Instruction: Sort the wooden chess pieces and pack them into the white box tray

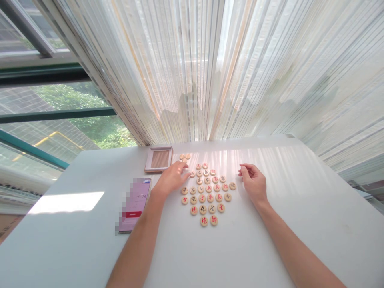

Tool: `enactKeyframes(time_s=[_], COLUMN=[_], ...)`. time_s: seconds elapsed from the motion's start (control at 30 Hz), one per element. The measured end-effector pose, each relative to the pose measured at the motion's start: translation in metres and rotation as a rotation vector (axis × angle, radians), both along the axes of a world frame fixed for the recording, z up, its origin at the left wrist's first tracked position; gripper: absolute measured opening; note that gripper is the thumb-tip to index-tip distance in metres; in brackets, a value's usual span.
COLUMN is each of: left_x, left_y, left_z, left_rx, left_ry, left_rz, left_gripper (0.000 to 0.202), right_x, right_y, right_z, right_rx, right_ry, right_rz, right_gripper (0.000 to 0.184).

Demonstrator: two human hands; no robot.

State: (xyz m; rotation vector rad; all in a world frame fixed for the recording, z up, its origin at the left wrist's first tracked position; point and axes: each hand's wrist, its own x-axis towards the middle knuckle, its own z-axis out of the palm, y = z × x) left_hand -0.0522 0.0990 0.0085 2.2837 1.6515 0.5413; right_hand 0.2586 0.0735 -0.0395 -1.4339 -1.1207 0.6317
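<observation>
Left grip point(173, 176) is half open at 10 o'clock of xiangqi pcs point(209, 189), nothing seen held; right grip point(255, 184), at 3 o'clock, curled, contents can't tell. Most pcs lie marks-up on desk point(240, 256), w/ gaps, prob. for readability.

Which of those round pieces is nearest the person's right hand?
The round piece at the right end of the longest row; it lies farther right than every other piece, closest to the right hand.
</observation>
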Motion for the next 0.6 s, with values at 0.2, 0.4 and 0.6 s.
enactKeyframes(time_s=[0.2, 0.4, 0.6], left_x=[0.001, -0.002, -0.003], left_y=[0.012, 0.018, 0.02], left_z=[-0.016, -0.039, -0.037], left_rx=[0.189, 0.244, 0.273], left_ry=[0.007, 0.062, 0.076], left_rz=[0.002, -0.031, -0.017], left_gripper=[0.043, 0.043, 0.041], right_x=[-0.001, -0.001, -0.002], right_y=[0.0, -0.001, -0.001], right_z=[0.002, 0.003, 0.004], right_rx=[-0.008, -0.016, -0.021], right_ry=[0.007, 0.015, 0.02], right_rz=[0.002, 0.003, 0.004], right_gripper=[0.03, 0.028, 0.027])
